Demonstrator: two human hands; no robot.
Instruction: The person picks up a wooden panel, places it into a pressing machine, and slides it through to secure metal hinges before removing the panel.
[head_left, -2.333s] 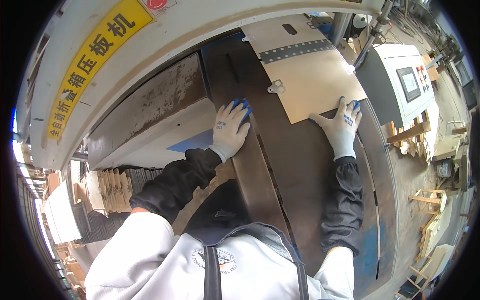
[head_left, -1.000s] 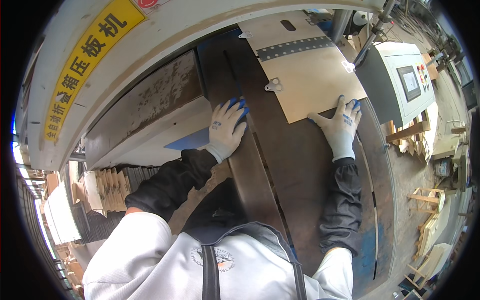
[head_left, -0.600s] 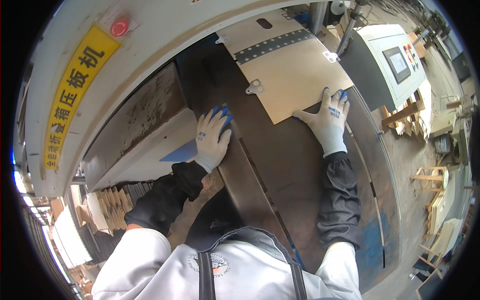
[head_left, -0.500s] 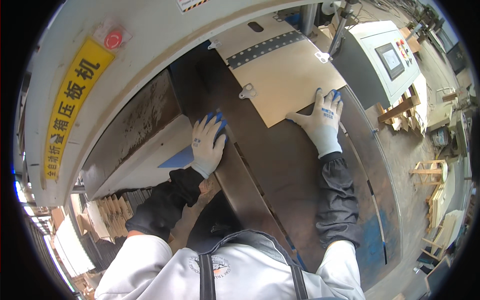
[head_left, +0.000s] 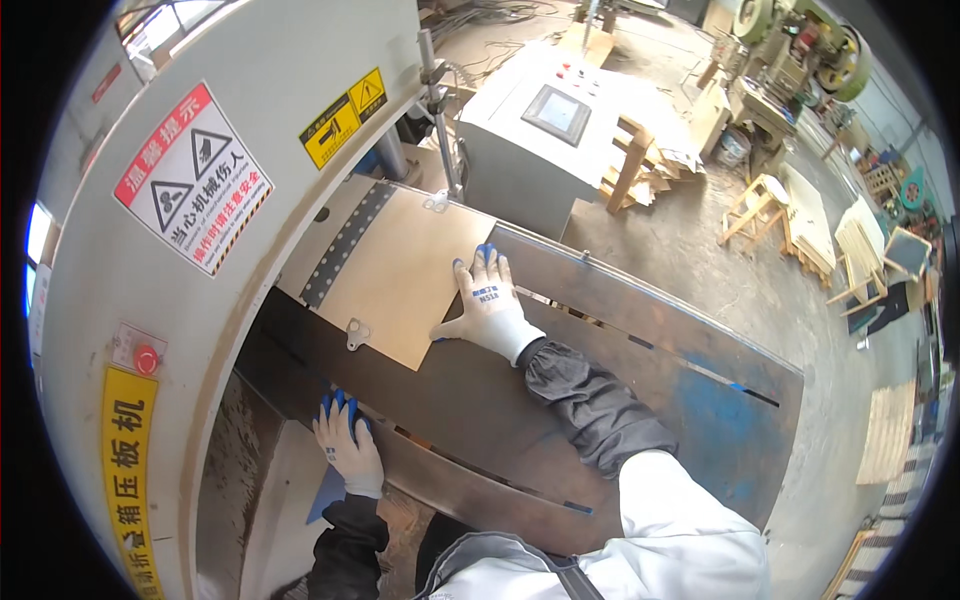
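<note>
A light plywood panel (head_left: 400, 270) lies flat on the dark steel table (head_left: 480, 410), with a dark perforated strip (head_left: 347, 245) across it and small metal corner plates (head_left: 357, 335) on its edges. My right hand (head_left: 492, 312), in a white glove with blue fingertips, has its fingers spread and touches the panel's near right edge and corner. Lower left, my left hand (head_left: 350, 447), gloved the same way, rests open at the table's front edge, apart from the panel. Neither hand grasps anything. The far end of the panel runs under the machine's body.
The grey press machine (head_left: 300, 90) rises at left, carrying a red stop button (head_left: 147, 358). Behind the table stands a control cabinet (head_left: 530, 130) with a screen. Long slots (head_left: 590, 315) cut the tabletop. A wooden stool (head_left: 755, 210) and stacked boards (head_left: 800, 215) stand on the floor at right.
The head view has swung to the right, so the machine, panel and hands appear further left and lower. Both hands keep about the same places on the panel and table edge.
</note>
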